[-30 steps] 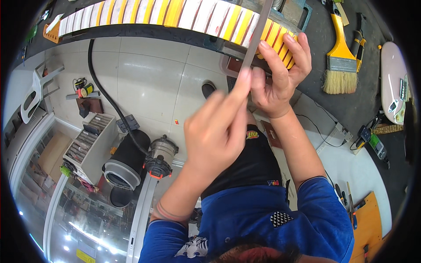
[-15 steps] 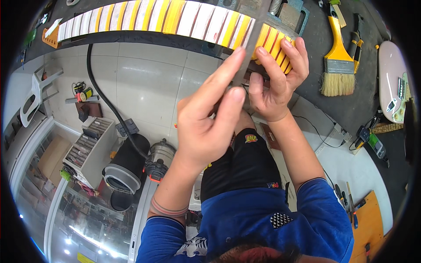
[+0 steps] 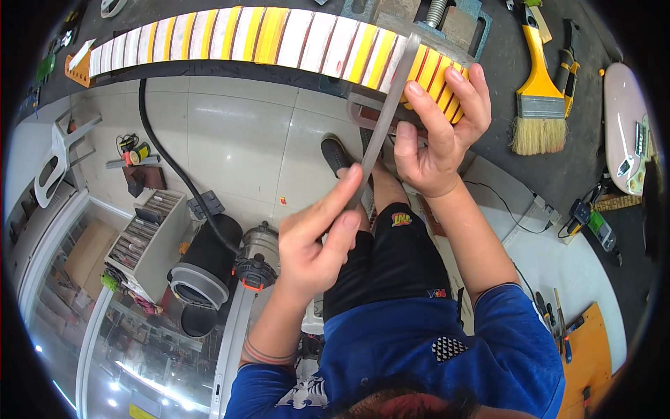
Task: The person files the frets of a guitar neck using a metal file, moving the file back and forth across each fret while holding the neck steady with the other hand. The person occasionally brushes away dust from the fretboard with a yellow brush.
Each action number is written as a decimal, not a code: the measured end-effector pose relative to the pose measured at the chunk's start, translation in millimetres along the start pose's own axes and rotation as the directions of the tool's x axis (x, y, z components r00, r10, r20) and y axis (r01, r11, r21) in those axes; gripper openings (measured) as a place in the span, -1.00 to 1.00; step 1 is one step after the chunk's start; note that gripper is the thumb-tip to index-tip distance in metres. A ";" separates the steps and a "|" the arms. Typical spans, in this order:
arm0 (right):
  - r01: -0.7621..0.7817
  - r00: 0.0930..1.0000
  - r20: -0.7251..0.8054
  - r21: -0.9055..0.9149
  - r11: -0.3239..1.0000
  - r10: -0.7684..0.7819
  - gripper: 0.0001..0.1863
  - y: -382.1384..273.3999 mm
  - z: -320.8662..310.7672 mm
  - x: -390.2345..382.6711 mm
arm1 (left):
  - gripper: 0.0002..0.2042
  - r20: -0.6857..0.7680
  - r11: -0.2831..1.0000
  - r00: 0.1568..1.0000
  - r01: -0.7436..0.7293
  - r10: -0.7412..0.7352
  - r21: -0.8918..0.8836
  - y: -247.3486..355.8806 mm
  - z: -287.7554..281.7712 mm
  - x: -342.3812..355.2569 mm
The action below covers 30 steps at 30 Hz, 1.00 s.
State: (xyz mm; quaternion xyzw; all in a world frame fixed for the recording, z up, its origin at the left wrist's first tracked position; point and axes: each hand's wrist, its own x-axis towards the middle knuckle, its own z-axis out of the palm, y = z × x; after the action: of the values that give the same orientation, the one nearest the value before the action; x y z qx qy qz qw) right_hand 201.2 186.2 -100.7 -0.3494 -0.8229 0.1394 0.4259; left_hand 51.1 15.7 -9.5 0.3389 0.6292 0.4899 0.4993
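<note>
Grey bar I see clasped low by the left hand crosses the striped strip along the workbench edge, right hand touching its yellow end, whether clamped I cannot tell.

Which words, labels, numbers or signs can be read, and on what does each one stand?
Black shorts, colourful patch near the hem: lettering, which I do not copy.
Same shorts, small patch higher up: too small to read.
Yellow label, lower left: too small to read.
Fretboard: no lettering that I can make out.
</note>
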 end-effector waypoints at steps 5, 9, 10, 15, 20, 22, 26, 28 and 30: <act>0.001 1.000 -0.001 0.007 1.000 -0.001 -0.31 0.3 0.5 -1.1 | -0.49 0.001 0.972 0.998 -0.060 0.061 0.229 13.3 3.4 -3.8; -0.011 1.000 -0.008 0.006 1.000 0.011 -0.34 -1.8 2.5 -0.7 | -0.45 -0.004 0.943 0.993 -0.113 0.121 0.312 35.2 20.8 68.9; -0.016 1.000 -0.015 0.004 1.000 0.016 -0.35 -1.8 2.6 0.0 | -0.45 -0.018 0.937 0.987 -0.146 0.160 0.317 35.6 22.4 73.5; -0.021 1.000 0.006 0.002 1.000 0.021 -0.37 -1.6 -3.3 -0.9 | -0.41 -0.021 0.901 0.969 -0.221 0.246 0.374 11.3 17.2 22.5; -0.018 0.999 0.034 0.000 1.000 0.018 -0.37 -2.8 -5.3 -0.4 | -0.43 0.046 0.849 0.999 -0.042 0.020 0.527 22.7 5.1 -8.7; -0.040 0.998 0.042 -0.002 0.999 0.040 -0.37 -6.3 -5.5 1.8 | -0.42 0.042 0.812 0.977 -0.197 0.208 0.550 33.6 17.1 43.3; -0.023 1.000 0.000 0.003 1.000 0.023 -0.36 -2.1 0.4 -1.9 | -0.39 0.018 0.822 0.974 -0.201 0.227 0.532 32.2 26.4 66.9; -0.025 1.000 0.013 -0.001 1.000 0.025 -0.35 -1.4 -2.7 -1.4 | -0.39 0.005 0.805 0.964 -0.224 0.265 0.550 16.0 21.1 30.7; -0.026 1.000 0.017 0.000 1.000 0.026 -0.35 -1.8 -3.7 -1.3 | -0.39 0.016 0.800 0.982 -0.164 0.190 0.577 12.7 12.8 -6.8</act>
State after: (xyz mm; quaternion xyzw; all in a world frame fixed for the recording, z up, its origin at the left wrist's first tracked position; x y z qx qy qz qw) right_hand 203.8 183.7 -98.3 -0.3589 -0.8218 0.1481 0.4170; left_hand 64.4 16.7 4.4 0.5206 0.7237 0.3284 0.3120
